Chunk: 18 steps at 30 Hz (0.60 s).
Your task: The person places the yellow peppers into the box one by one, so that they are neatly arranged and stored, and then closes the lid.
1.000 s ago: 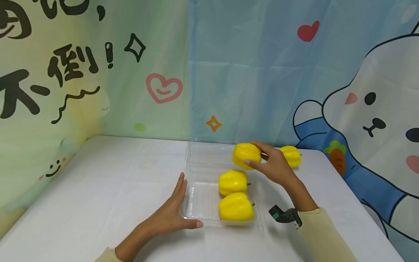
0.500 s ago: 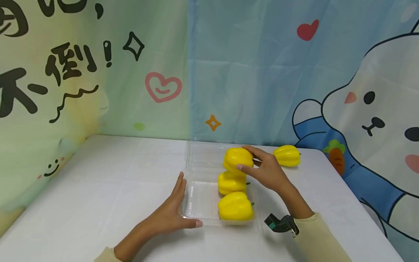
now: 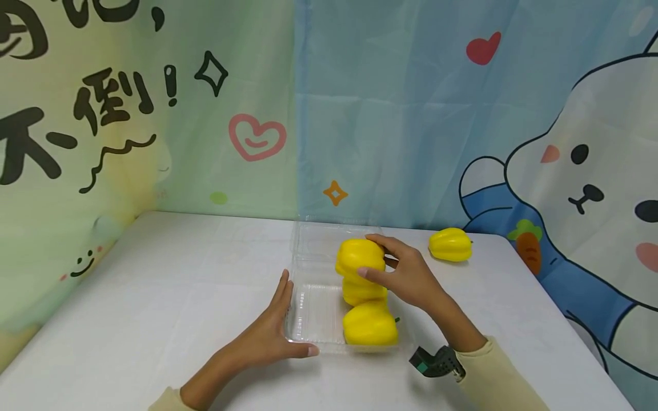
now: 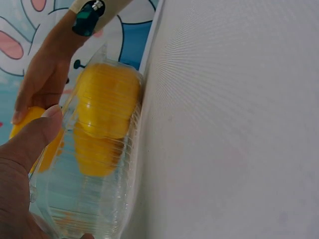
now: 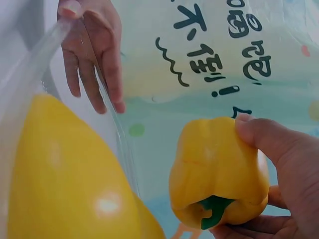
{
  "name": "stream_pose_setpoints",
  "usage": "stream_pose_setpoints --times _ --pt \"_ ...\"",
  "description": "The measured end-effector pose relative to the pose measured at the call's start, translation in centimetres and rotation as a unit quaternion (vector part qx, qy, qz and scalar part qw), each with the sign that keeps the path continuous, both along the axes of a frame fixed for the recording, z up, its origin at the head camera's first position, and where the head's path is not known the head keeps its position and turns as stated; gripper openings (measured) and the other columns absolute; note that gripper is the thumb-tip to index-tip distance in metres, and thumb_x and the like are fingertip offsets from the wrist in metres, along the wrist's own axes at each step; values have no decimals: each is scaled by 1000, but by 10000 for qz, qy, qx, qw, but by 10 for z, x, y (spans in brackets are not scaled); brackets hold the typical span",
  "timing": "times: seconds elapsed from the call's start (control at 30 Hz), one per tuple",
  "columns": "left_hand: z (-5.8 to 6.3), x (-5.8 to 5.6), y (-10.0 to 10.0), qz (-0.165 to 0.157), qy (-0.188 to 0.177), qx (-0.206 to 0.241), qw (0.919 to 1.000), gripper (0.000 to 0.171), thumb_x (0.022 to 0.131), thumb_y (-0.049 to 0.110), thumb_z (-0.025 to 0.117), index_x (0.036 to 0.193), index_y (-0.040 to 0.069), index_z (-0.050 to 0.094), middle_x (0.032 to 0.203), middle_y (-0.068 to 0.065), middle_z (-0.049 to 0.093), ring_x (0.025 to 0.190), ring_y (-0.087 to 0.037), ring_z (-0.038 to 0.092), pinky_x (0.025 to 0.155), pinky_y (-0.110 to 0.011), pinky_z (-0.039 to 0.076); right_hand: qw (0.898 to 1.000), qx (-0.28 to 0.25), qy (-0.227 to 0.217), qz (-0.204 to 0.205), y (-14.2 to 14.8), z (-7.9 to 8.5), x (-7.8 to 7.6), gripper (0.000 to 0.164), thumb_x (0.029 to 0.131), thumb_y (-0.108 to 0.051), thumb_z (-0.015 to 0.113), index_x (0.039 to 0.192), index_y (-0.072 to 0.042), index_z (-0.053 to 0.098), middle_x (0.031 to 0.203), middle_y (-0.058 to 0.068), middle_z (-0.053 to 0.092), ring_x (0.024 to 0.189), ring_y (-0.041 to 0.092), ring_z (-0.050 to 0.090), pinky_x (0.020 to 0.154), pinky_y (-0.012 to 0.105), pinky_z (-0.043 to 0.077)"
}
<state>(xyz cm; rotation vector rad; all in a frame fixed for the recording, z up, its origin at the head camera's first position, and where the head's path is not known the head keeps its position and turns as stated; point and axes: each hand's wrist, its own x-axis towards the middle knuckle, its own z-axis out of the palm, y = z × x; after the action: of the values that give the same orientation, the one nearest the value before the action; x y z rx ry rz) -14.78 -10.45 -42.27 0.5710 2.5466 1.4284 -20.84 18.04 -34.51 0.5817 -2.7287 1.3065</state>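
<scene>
Thumb and fingers of my right hand (image 3: pixel 406 274) grip a yellow bell pepper (image 3: pixel 360 256), held over the clear plastic box. In the right wrist view, the green stem of this held bell pepper (image 5: pixel 219 174) faces the camera. Two more yellow bell peppers lie along the right side of the box (image 3: pixel 316 314); the front pepper (image 3: pixel 370 324) shows fully, while the held one partly covers the rear pepper (image 3: pixel 364 292). My left hand (image 3: pixel 267 331) rests at the box's left side, fingers straight along the wall and thumb at the front corner.
Another yellow bell pepper (image 3: pixel 450 245) lies on the white table (image 3: pixel 180 297) at the back right. The box's clear lid (image 3: pixel 324 240) stands folded back behind it. A printed cloth (image 3: pixel 385 114) hangs along the table's far edge.
My right hand has carried the bell pepper left and toward me, from the right of the lid to above the rear pepper in the box. The left hand has stayed in place.
</scene>
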Motion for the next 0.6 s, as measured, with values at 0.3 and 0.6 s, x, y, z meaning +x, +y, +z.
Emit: stream_pose_setpoints --times 0.3,0.6 --pt "-1 0 0 -6 4 -51 10000 133 65 50 87 156 14 -4 157 13 -21 146 -16 -1 114 -46 16 9980 -255 -389 436 -17 -3 11 66 81 -34 80 138 -13 53 135 5 52 114 22 56 97 39 47" --pt "-1 0 0 59 -13 -91 9999 134 65 50 87 156 11 -2 157 12 -21 146 -18 -1 114 -47 15 9969 -25 -474 634 -28 -3 20 66 79 -34 82 136 -18 53 131 -2 54 112 18 55 97 37 47"
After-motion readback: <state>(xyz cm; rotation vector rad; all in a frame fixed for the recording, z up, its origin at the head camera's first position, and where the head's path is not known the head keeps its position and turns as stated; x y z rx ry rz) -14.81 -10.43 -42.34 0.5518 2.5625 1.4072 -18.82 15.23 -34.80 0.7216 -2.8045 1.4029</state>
